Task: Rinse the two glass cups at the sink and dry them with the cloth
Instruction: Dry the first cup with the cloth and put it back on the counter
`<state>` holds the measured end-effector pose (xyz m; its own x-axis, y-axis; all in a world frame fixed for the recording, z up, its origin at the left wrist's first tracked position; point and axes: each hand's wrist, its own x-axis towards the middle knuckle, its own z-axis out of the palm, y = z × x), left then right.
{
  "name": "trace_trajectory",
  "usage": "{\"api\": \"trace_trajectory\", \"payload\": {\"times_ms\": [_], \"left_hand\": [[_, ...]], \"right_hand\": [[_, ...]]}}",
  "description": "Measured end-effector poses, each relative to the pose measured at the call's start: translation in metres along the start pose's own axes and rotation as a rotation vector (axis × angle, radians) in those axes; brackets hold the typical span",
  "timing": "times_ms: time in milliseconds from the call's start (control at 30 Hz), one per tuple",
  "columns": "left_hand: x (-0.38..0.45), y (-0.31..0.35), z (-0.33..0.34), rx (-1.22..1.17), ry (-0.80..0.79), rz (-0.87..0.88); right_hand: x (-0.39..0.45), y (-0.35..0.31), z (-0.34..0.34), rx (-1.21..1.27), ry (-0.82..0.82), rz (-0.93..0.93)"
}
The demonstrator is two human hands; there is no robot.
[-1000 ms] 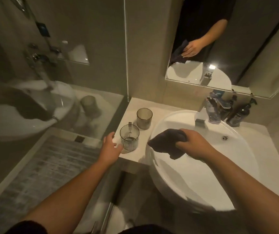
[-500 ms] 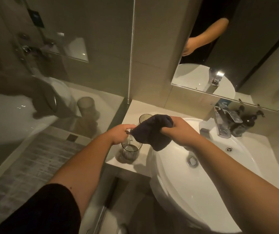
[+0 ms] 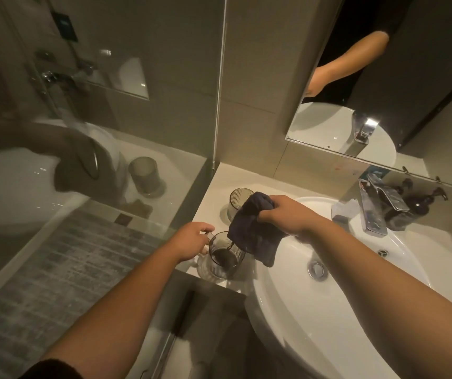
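A ribbed glass cup [image 3: 223, 259] with a handle stands at the front edge of the white counter [image 3: 211, 199], left of the sink [image 3: 328, 310]. My left hand [image 3: 192, 240] grips its handle. My right hand [image 3: 287, 214] holds a dark cloth [image 3: 254, 233] bunched above the sink's left rim, and a corner of the cloth hangs over the cup's rim. A second ribbed glass cup [image 3: 237, 203] stands further back on the counter, partly hidden by the cloth.
A chrome tap [image 3: 373, 212] stands at the back of the sink, with dark pump bottles [image 3: 413, 207] beside it. The drain [image 3: 316, 269] lies mid-basin. A mirror [image 3: 410, 105] hangs above. A glass shower screen [image 3: 96, 132] borders the counter on the left.
My left hand reached the nearer cup and took its handle. My right hand carried the cloth from over the basin leftward to the cup's rim.
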<state>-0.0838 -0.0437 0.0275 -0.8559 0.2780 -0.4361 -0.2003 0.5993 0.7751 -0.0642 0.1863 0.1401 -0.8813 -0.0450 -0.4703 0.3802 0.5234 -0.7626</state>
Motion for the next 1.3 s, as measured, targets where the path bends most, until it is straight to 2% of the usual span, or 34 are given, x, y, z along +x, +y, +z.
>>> {"api": "trace_trajectory", "payload": {"times_ms": [167,333,433,567,667,767,867,1033,1100,1167,1233,1300], "left_hand": [[-0.011,-0.009,0.001,0.166,-0.114,0.119],[-0.022,-0.022,0.002,0.136,-0.182,0.103],[-0.03,-0.025,0.008,-0.009,-0.131,0.118],[-0.043,-0.011,0.015,-0.058,-0.022,0.164],[-0.054,0.016,0.015,-0.07,0.088,0.211],[-0.066,0.046,0.009,-0.017,0.166,0.274],[-0.077,0.071,0.001,0.025,0.177,0.335],[-0.085,0.098,-0.003,-0.039,0.162,0.385],[-0.085,0.104,-0.004,-0.071,0.167,0.381],[-0.086,0.108,-0.003,-0.085,0.163,0.387],[-0.087,0.113,0.0,-0.073,0.167,0.41],[-0.088,0.117,0.004,-0.051,0.19,0.428]], "right_hand": [[0.012,0.002,0.009,-0.004,-0.089,0.076],[0.017,0.011,0.02,-0.073,-0.147,0.141],[0.015,0.016,0.021,-0.049,-0.141,0.158],[0.003,0.013,0.008,-0.001,-0.187,0.182],[-0.01,0.0,-0.005,0.043,-0.204,0.108],[-0.021,-0.015,-0.019,0.161,-0.102,-0.029],[-0.031,-0.03,-0.033,0.356,-0.027,-0.12],[-0.047,-0.034,-0.035,0.588,0.026,-0.195],[-0.055,-0.029,-0.033,0.407,0.086,-0.28],[-0.069,-0.026,-0.032,-0.026,0.162,-0.398],[-0.083,-0.025,-0.032,-0.397,0.151,-0.534],[-0.094,-0.024,-0.034,-0.589,0.118,-0.603]]}}
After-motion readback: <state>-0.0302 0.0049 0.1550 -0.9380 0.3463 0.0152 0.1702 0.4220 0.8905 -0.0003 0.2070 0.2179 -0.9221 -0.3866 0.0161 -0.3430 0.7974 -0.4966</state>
